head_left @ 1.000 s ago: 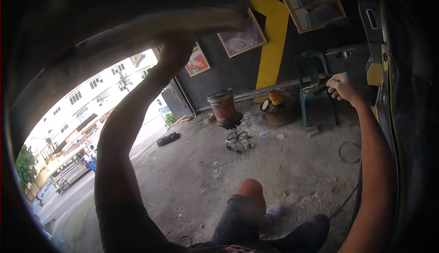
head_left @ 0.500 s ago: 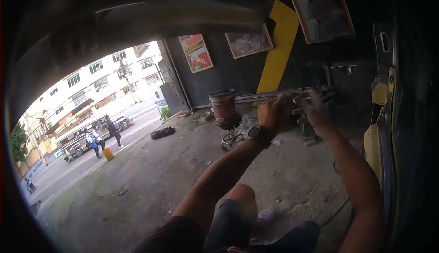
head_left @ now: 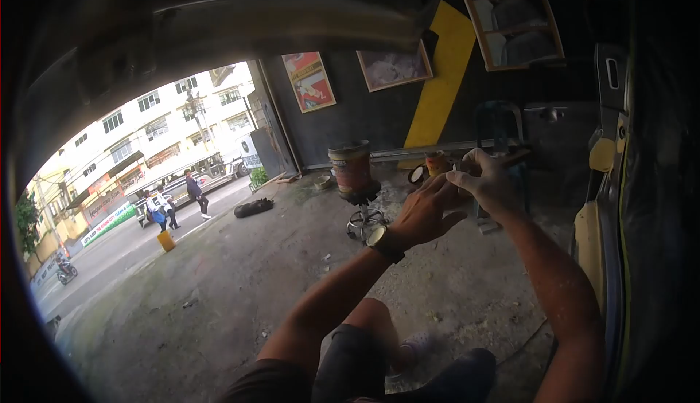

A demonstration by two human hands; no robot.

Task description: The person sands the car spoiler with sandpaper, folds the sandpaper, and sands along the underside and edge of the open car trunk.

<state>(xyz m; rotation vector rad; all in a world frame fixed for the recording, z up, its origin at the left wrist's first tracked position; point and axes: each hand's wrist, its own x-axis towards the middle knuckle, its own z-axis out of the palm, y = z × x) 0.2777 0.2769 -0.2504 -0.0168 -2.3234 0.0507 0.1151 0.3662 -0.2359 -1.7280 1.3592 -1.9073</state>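
My left hand [head_left: 429, 210], with a wristwatch [head_left: 377, 237] on its wrist, reaches forward palm down. Its fingers are stretched out and the thumb stands apart; I see nothing held in it. My right hand [head_left: 487, 183], dusty pale on the fingers, meets the left fingertips, its thumb and fingers bent together in a pinch. A dark narrow piece [head_left: 519, 156] shows just behind the right fingers; I cannot make out what it is or whether it is held. Beyond the hands stands a small orange tub [head_left: 437, 163], partly covered by the left fingers.
A paint bucket [head_left: 350, 170] sits on a wheeled stool [head_left: 366, 221]. Behind my right hand is a green plastic chair [head_left: 499, 122]. A vehicle door edge [head_left: 592, 235] runs along the right. A dark animal-like shape [head_left: 254, 208] lies near the opening, with people [head_left: 195, 194] on the street.
My left hand has come lower and nearer, its closed fingers now stretched out. My right hand has turned from spread fingers to a pinch at the left fingertips. The people outside have moved right.
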